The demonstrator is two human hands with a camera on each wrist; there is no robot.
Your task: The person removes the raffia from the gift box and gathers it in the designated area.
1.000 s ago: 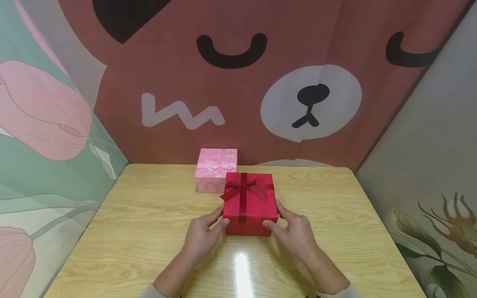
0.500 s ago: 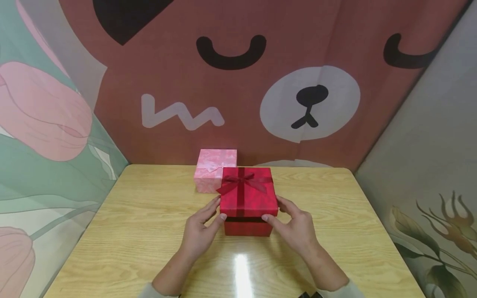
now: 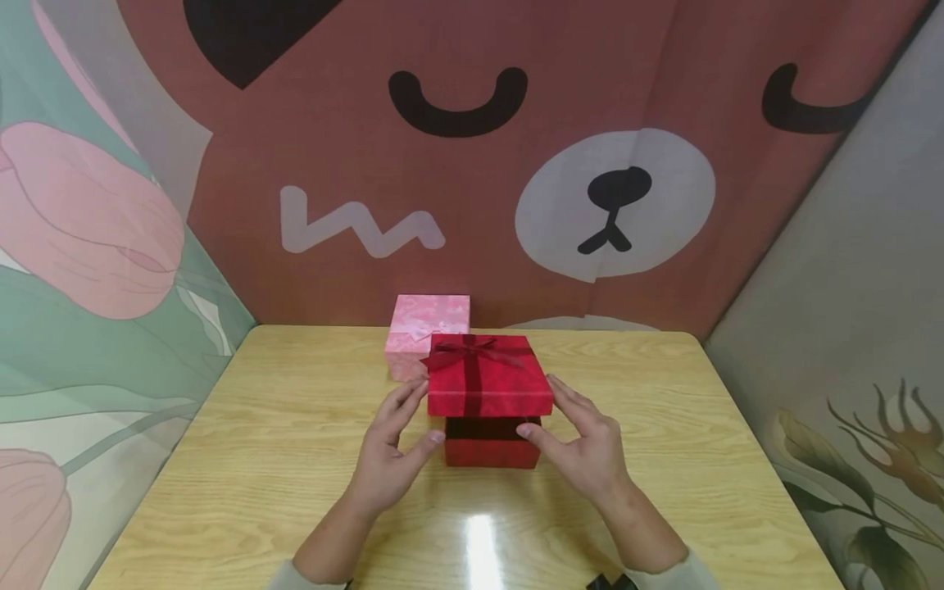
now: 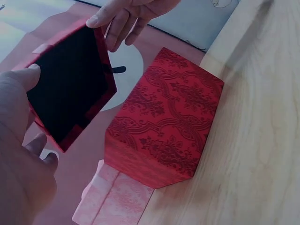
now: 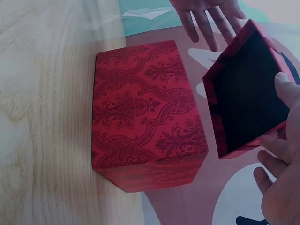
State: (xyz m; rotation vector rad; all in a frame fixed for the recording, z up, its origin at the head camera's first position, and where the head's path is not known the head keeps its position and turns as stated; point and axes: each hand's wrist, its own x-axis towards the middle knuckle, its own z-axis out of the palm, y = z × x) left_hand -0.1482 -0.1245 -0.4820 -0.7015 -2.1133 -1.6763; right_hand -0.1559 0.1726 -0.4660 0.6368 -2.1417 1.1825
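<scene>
A red patterned gift box base [image 3: 472, 453] stands on the table, its dark inside showing below the raised lid. Above it, the red lid [image 3: 509, 377] with a dark red ribbon bow tilts, its front edge up. My left hand [image 3: 391, 459] grips the lid's left side; my right hand [image 3: 590, 451] grips the right side. In the left wrist view the lid's black inside [image 4: 70, 79] faces the camera, with the left thumb [image 4: 32, 77] at its rim. From the right wrist view, the right thumb [image 5: 285, 89] lies over the lid's edge, fingers outside.
Behind and to the left stands a pink gift box [image 3: 416, 365] with a bow, partly covered by the lid. The wooden table [image 3: 258, 459] meets a curtain [image 3: 332, 164] with a bear drawing at the back. A small black object [image 3: 612, 583] shows at the bottom edge.
Both hands have lifted the red lid off the box base and tipped its front edge up. The base has stayed in place, and the gap between them has widened.
</scene>
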